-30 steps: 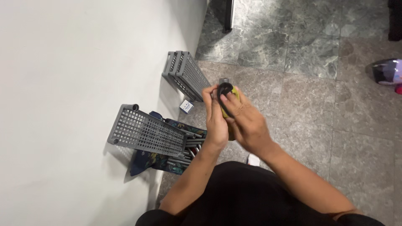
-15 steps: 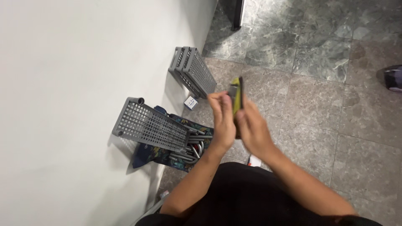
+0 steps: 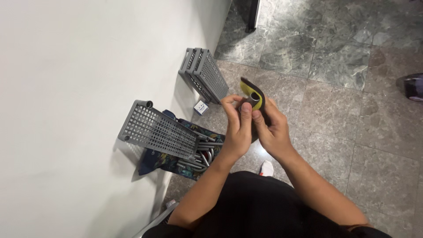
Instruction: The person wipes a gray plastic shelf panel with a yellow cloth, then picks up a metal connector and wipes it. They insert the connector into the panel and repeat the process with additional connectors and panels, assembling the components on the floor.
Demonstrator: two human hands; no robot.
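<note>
My left hand (image 3: 237, 125) and my right hand (image 3: 273, 130) are together at chest height over the floor. Both grip a small dark object with a yellow face (image 3: 252, 95) and a short grey tube end showing at its middle. My left thumb presses on the tube; my right fingers wrap the object's lower part from behind. What exactly the object is cannot be told. Below my hands, by the wall, lies a bundle of grey metal tubes (image 3: 202, 155) on a patterned bag (image 3: 164, 161).
A grey perforated plastic shelf panel (image 3: 158, 131) leans on the white wall (image 3: 79, 88). Two or three more grey panels (image 3: 203, 76) lean on the wall farther off. A small white and blue box (image 3: 201, 107) lies on the stone tile floor (image 3: 352, 132). Another person's shoe (image 3: 412, 87) is at the right edge.
The dark and yellow object has been turned in my hands, so its yellow face and the tube end now point up. My hands stay together at much the same place.
</note>
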